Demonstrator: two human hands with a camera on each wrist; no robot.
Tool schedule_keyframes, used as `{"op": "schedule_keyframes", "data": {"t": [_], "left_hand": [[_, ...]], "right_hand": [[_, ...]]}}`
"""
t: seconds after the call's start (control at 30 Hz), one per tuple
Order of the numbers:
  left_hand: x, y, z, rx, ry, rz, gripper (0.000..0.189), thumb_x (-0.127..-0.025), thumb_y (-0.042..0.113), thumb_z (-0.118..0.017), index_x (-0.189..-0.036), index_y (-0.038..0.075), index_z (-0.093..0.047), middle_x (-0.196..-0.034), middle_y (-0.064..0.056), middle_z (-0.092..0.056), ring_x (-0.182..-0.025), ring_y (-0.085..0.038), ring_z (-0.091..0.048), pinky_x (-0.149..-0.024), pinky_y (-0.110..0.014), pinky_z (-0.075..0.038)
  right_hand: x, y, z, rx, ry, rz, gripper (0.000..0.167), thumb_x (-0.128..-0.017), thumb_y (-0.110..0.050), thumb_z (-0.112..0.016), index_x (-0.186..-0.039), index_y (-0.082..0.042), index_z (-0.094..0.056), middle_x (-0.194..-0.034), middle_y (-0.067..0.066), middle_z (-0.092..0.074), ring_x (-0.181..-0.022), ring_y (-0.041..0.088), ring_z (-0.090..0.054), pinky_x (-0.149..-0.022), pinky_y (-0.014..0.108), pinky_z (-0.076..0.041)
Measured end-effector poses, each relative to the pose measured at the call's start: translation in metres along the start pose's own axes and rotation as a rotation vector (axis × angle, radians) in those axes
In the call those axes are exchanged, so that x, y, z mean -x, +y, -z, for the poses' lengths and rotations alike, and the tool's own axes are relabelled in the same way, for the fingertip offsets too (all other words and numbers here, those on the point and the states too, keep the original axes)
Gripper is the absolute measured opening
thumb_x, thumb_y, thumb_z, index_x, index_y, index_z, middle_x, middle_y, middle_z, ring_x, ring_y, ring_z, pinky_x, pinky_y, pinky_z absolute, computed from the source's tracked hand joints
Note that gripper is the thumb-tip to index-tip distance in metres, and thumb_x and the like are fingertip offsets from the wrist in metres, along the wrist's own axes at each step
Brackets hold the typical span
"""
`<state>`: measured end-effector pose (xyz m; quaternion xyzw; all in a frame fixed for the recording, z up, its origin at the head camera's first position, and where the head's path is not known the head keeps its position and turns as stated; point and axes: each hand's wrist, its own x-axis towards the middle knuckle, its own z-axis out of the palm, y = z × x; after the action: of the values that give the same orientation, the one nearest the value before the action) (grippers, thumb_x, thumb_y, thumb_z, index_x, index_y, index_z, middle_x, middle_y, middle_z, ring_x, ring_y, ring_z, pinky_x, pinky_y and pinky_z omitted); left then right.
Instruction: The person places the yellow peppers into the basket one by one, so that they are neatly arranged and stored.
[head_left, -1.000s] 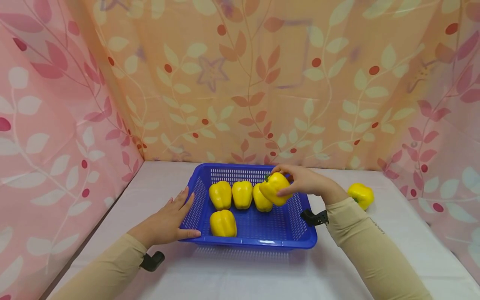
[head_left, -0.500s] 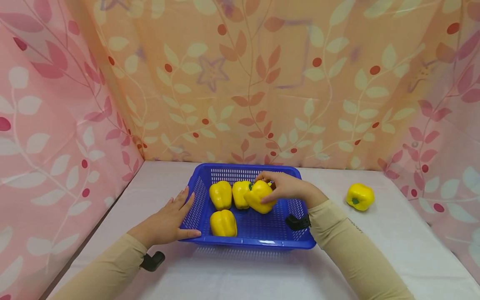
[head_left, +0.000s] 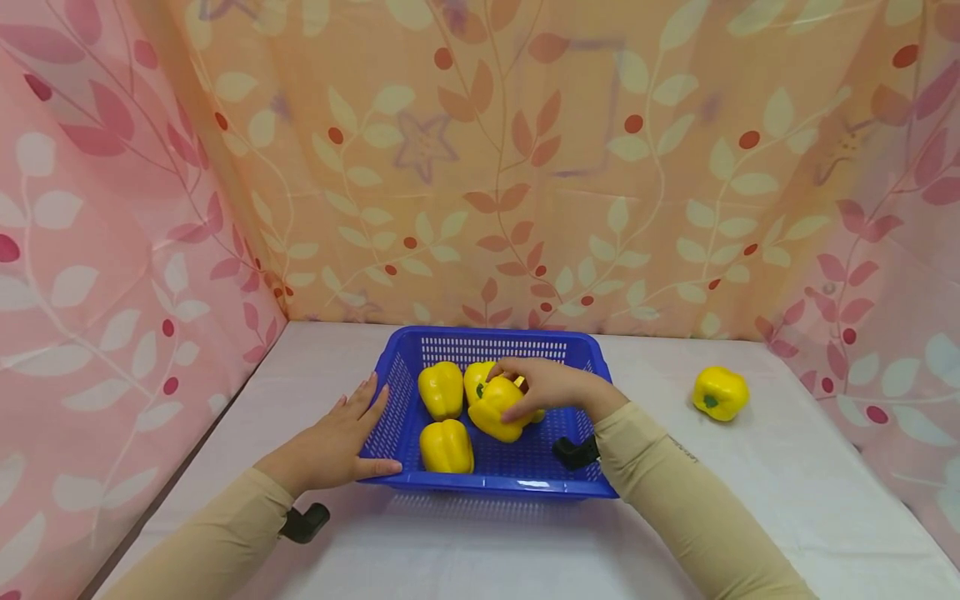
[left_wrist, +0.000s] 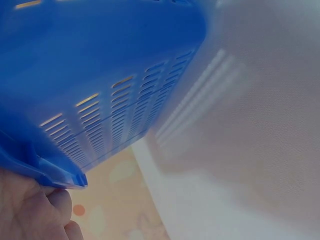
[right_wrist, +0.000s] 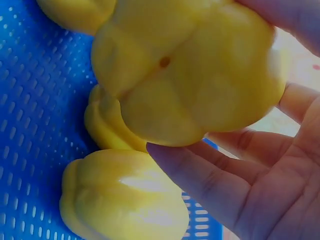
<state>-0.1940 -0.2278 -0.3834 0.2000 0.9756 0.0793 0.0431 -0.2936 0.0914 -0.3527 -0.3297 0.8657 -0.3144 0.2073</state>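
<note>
My right hand (head_left: 551, 385) grips a yellow bell pepper (head_left: 495, 410) over the middle of a blue plastic basket (head_left: 517, 485). In the right wrist view, fingers and thumb wrap the sides of this bell pepper (right_wrist: 195, 75), its underside facing the camera. Behind it in the head view, two more yellow peppers are partly covered. Another pepper (head_left: 441, 390) lies at the basket's back left, and one (head_left: 447, 447) at the front left. My left hand (head_left: 333, 442) rests on the basket's left front corner, fingers extended over the side and thumb along the front rim.
One yellow bell pepper (head_left: 721, 393) lies on the white-covered table (head_left: 750, 500) to the right of the basket. Patterned cloth (head_left: 495, 167) hangs behind the table and along both sides.
My right hand has carried the bell pepper leftward and toward the front of the basket, bringing it lower. The left hand and the basket have stayed put.
</note>
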Motion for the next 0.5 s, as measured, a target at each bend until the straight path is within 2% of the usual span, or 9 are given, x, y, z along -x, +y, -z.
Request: {"op": "schedule_keyframes", "data": {"t": [0.17, 0.37, 0.5], "left_hand": [[0.0, 0.0, 0.0, 0.005, 0.0, 0.001, 0.112, -0.07, 0.079, -0.043, -0.146, 0.004, -0.013, -0.152, -0.018, 0.0, -0.139, -0.035, -0.005, -0.109, -0.053, -0.011], [-0.001, -0.001, -0.001, -0.001, 0.0, -0.006, 0.109, -0.072, 0.075, -0.048, -0.146, 0.004, -0.011, -0.152, -0.019, 0.001, -0.139, -0.035, -0.005, -0.109, -0.053, -0.012], [-0.001, -0.001, -0.001, 0.004, 0.0, -0.007, 0.108, -0.073, 0.073, -0.05, -0.146, 0.004, -0.011, -0.152, -0.019, 0.001, -0.139, -0.035, -0.005, -0.109, -0.053, -0.012]], "right_hand": [[-0.004, 0.002, -0.007, 0.05, -0.055, -0.022, 0.052, -0.069, -0.035, -0.079, -0.114, -0.029, -0.053, -0.109, -0.002, -0.054, -0.096, 0.017, -0.051, -0.08, 0.029, -0.049], [-0.006, 0.003, -0.012, 0.082, -0.145, -0.034, 0.053, -0.069, -0.035, -0.078, -0.115, -0.029, -0.052, -0.105, -0.003, -0.054, -0.094, 0.016, -0.051, -0.082, 0.029, -0.047], [-0.007, 0.004, -0.014, 0.078, -0.167, -0.063, 0.053, -0.069, -0.035, -0.079, -0.114, -0.031, -0.052, -0.103, -0.004, -0.054, -0.095, 0.017, -0.051, -0.082, 0.03, -0.048]]}}
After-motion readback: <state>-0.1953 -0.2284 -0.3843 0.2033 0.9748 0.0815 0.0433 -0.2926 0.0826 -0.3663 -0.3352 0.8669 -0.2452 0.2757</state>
